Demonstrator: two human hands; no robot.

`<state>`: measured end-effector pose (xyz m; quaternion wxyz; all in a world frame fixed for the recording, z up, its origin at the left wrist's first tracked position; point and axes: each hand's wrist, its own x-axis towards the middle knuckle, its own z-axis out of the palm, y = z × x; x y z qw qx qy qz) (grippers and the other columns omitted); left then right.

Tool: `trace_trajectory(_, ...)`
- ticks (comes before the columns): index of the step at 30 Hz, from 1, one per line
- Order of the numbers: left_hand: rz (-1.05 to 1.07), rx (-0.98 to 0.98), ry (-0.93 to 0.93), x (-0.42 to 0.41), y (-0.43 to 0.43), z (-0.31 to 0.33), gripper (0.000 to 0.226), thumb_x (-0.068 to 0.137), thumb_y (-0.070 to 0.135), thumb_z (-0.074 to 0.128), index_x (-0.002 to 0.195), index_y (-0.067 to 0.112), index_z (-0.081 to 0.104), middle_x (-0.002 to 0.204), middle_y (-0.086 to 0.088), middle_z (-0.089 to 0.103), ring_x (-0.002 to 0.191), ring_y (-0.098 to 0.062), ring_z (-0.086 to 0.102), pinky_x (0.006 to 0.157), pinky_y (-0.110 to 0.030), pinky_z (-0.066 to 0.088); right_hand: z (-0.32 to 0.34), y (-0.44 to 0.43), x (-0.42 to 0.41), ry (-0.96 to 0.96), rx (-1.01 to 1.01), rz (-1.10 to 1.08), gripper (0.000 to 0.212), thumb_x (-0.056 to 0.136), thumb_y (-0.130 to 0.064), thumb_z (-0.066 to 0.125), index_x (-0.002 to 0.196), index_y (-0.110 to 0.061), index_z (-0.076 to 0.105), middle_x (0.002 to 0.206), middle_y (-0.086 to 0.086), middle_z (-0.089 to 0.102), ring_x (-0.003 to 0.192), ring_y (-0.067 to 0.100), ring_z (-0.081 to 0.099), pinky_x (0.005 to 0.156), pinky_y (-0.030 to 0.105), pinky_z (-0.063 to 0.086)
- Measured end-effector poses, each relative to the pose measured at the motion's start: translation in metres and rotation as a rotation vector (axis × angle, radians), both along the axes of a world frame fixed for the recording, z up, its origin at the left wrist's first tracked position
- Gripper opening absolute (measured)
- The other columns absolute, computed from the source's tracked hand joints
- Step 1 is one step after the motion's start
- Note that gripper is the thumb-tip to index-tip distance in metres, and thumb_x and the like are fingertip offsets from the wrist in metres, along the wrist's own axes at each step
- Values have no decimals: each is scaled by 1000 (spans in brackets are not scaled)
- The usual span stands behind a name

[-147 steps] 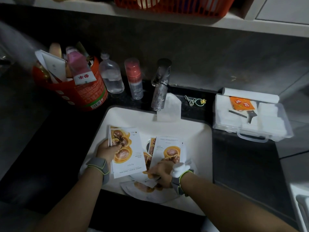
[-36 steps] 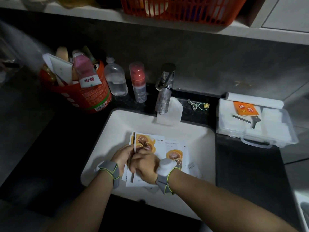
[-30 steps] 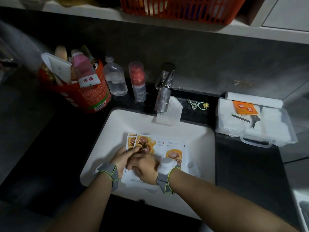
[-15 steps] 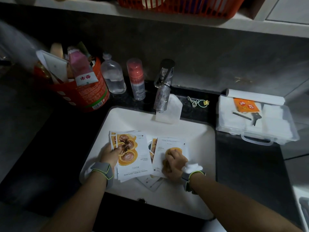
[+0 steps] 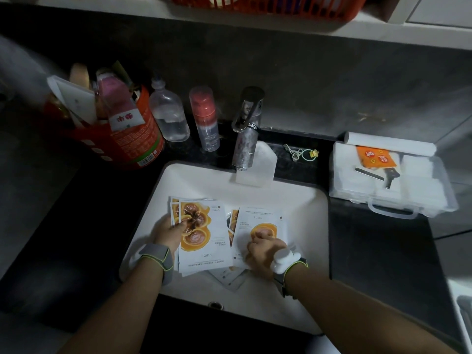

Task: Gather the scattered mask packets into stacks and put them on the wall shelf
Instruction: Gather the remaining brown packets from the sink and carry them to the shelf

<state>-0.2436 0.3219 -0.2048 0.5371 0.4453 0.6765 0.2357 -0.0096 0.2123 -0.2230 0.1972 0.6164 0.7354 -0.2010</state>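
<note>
Packets in sink (image 5: 301, 200): stack (image 5: 204, 241) pinched in left hand (image 5: 167, 232); loose packet (image 5: 260, 226) just right, long axis near-far, right hand (image 5: 264, 250) fingers curled on it, nearer hand.

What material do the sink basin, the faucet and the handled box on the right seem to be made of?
Sink basin: probably glazed ceramic, white and smooth. Faucet: metal, shiny but with a spotted body. Handled box: translucent plastic, its contents showing through.

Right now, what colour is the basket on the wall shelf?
The basket is orange-red, with slatted sides; the head view shows only its lower part.
</note>
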Motion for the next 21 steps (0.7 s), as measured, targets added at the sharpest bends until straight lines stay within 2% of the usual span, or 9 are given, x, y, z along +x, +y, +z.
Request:
trace_trajectory(5,24,8,41,4,-3,9,19,88,3,56,92,19,64,99,-17,70,95,-35,67,87,-57,53,1,7,7,78,-20,33,40,94,-30,43,123,-8,58,129,16,52,126,38,42,104,42,37)
trace_trajectory(9,23,22,40,6,-4,15,19,88,1,56,94,17,64,98,-16,68,97,-35,66,90,-55,52,7,-4,-1,45,-97,39,74,92,-43,48,151,-16,14,156,14,15,141,44,13,115,54,20)
trace_trajectory(11,29,29,28,9,-6,20,19,88,0,54,99,12,64,98,-17,67,97,-34,65,90,-50,52,11,-8,-9,22,-133,32,75,93,-38,48,151,-18,7,159,14,6,143,47,5,116,58,13)
trace_trajectory(13,33,31,26,11,-7,23,19,89,-1,53,104,7,63,98,-16,66,94,-31,64,88,-43,52,12,-9,-14,-9,-99,5,67,93,-29,47,149,-14,14,157,17,10,143,47,8,114,59,12)
trace_trajectory(16,29,20,16,9,-7,19,16,90,2,54,99,11,64,100,-17,68,94,-33,66,88,-50,53,12,-14,-21,9,15,-33,58,80,-29,65,132,-9,48,142,19,39,134,41,34,109,58,27)
trace_trajectory(18,13,18,16,2,-4,9,18,88,2,55,91,17,64,101,-19,69,96,-36,66,88,-57,52,11,-15,-20,-23,6,-35,57,47,-40,85,96,-15,73,106,14,68,98,40,64,77,56,54)
trace_trajectory(19,7,22,12,-1,-2,2,20,87,1,56,87,20,65,101,-20,68,97,-39,66,89,-60,51,6,-15,-19,3,-10,-87,54,35,-43,87,83,-18,76,91,9,72,81,37,69,61,51,57)
trace_trajectory(20,1,25,8,-5,0,-8,21,86,1,57,83,21,65,100,-21,68,98,-41,65,89,-62,50,-1,-13,-14,2,-11,-84,52,40,-44,85,85,-19,77,91,9,73,79,38,70,59,51,57)
trace_trajectory(21,-4,25,11,-8,3,-17,21,85,2,57,80,22,65,99,-20,68,98,-41,65,89,-62,49,-1,-12,-10,-15,-61,-15,49,57,-40,79,99,-16,74,105,12,70,93,44,66,71,55,56)
